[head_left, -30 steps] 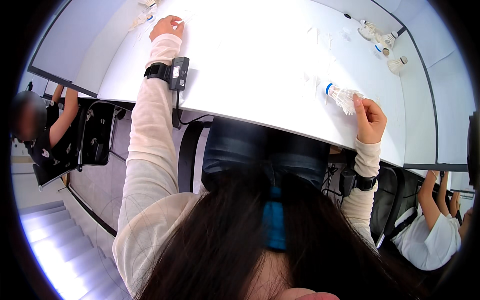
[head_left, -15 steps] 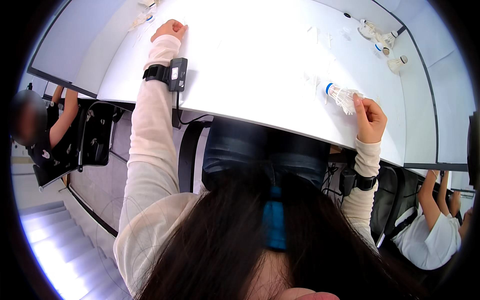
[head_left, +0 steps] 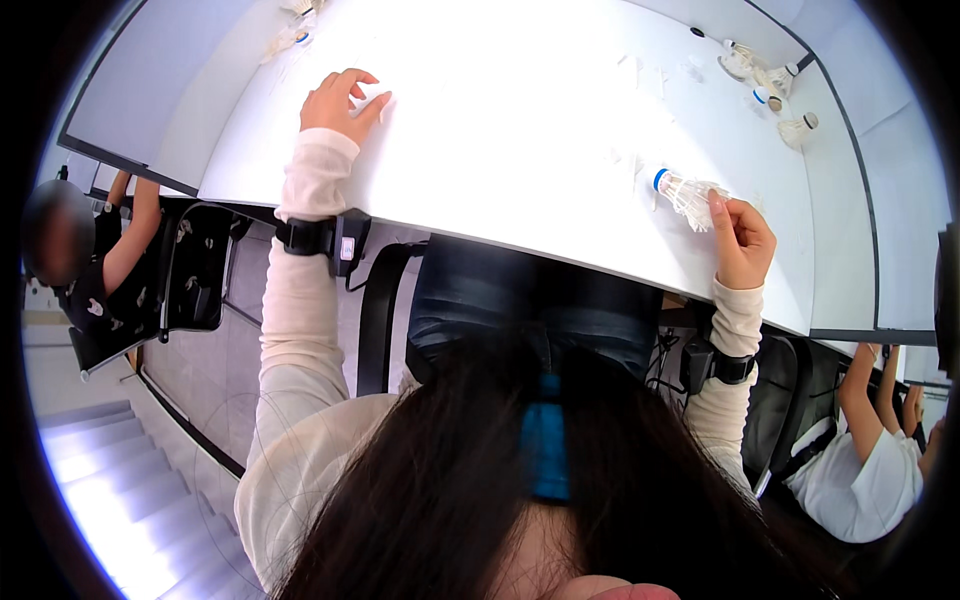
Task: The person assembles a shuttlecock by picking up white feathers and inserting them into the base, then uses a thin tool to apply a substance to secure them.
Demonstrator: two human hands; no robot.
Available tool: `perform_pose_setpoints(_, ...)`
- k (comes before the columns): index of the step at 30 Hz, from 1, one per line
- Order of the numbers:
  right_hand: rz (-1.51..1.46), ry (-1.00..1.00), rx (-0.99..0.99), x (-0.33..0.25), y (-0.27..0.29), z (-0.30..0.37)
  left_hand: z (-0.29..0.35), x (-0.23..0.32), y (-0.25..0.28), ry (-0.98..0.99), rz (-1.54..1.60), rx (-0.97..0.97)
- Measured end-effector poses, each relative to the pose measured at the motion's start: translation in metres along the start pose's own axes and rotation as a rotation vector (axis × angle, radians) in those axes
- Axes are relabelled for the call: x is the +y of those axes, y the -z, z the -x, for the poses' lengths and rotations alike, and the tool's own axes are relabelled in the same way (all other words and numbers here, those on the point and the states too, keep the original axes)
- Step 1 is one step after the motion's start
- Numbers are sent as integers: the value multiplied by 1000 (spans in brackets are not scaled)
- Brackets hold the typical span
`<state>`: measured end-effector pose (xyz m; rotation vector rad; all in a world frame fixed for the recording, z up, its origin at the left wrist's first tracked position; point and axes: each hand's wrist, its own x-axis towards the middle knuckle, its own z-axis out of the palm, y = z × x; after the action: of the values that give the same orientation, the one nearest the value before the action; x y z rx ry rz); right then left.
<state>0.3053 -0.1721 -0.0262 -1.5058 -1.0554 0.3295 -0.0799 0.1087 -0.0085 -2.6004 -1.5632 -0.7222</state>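
Standing near, I saw the shuttlecock (head_left: 686,200) on the R side of the white table (head_left: 480,130), its long axis slanted: blue-banded head up-left, feathers down-right. R hand (head_left: 744,240) was the nearer one, w/ thumb & fingers pinching the feather end. L hand (head_left: 336,106) was well apart from it, to the left & a bit farther across the table, thumb & forefinger parted, holding nothing that I could see.

a white feather shuttlecock (head_left: 687,196) with a blue-banded base lies tilted at two o'clock, base toward ten, splayed feathers toward four.
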Motion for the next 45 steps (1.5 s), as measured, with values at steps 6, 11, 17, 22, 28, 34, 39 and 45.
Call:
perform_pose_setpoints(6,11,2,-4,-3,-1,1,30,2,3,-132,209,93)
perform_pose_setpoints(11,40,-1,0,-1,1,1,52,30,5,-20,441,61)
perform_pose_setpoints(17,20,-11,11,-3,-2,1,63,74,4,-125,521,-19)
perform_pose_setpoints(22,39,-14,-7,-4,-1,2,55,86,-3,-181,490,3)
perform_pose_setpoints(28,28,-1,-5,-3,0,2,51,90,3,-188,525,62)
perform_pose_setpoints(34,28,-17,-7,-4,-1,2,24,65,23,-178,397,189)
perform_pose_setpoints(39,-6,-15,-4,0,1,2,-36,15,16,-31,84,-34)
perform_pose_setpoints(45,7,-13,-2,-3,0,1,-95,-19,-33,96,-135,93)
